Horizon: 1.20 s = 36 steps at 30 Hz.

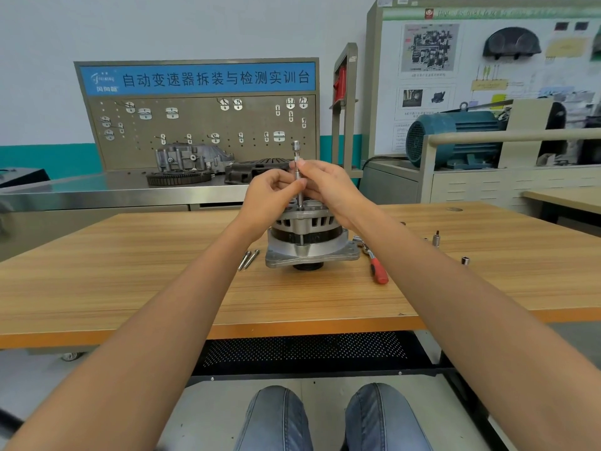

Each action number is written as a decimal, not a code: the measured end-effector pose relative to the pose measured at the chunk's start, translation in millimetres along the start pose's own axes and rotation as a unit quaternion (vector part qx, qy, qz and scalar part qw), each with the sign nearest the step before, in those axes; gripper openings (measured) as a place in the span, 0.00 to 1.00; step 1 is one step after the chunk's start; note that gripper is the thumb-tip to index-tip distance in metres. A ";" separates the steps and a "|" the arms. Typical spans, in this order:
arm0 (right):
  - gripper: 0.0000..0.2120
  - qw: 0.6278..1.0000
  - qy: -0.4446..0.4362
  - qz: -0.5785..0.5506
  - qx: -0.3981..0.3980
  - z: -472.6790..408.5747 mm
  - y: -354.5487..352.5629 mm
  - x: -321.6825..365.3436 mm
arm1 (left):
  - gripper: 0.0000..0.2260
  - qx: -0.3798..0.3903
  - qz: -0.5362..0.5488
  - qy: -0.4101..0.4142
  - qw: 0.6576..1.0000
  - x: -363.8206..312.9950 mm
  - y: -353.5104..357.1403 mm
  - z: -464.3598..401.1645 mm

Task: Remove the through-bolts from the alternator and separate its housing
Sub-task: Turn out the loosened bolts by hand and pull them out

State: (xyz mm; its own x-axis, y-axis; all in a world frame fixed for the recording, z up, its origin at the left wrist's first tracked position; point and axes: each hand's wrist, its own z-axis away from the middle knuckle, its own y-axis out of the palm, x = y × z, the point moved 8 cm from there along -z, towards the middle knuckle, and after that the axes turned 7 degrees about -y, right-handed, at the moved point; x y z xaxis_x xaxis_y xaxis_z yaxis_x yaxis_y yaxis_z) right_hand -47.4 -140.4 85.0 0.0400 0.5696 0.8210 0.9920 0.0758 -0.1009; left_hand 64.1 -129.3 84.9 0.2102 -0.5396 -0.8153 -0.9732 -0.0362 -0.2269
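The silver alternator (309, 242) stands upright on the wooden table (130, 288), pulley end down. A thin metal extension bar with a socket (297, 164) rises straight up from a through-bolt at the top front of the housing. My left hand (271, 196) and my right hand (328, 187) both pinch this bar with their fingertips, one from each side. Two loose through-bolts (247, 259) lie on the table just left of the alternator.
A red-handled ratchet (375, 265) lies right of the alternator, with small sockets (465, 260) and a bit (436, 239) farther right. Behind the table stand a steel bench with transmission parts (192, 161), a pegboard (201, 125) and a blue motor (455, 138).
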 end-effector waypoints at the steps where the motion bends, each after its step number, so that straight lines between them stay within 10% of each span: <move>1: 0.11 1.000 -0.003 -0.001 -0.001 0.5 0.6 0.5 | 0.04 -0.011 -0.001 0.000 1.000 1.2 -0.6 -0.6; 36: 0.13 1.000 0.002 -0.007 0.007 1.3 1.2 2.1 | 0.05 -0.004 -0.014 -0.008 1.000 -0.1 -0.5 -0.9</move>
State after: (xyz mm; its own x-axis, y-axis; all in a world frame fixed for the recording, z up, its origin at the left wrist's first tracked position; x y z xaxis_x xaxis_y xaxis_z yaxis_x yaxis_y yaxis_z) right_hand -46.2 -138.0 85.8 0.0275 0.5648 0.8247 0.9907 0.0946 -0.0979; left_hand 64.5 -130.0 85.6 0.2394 -0.5247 -0.8170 -0.9675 -0.0580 -0.2463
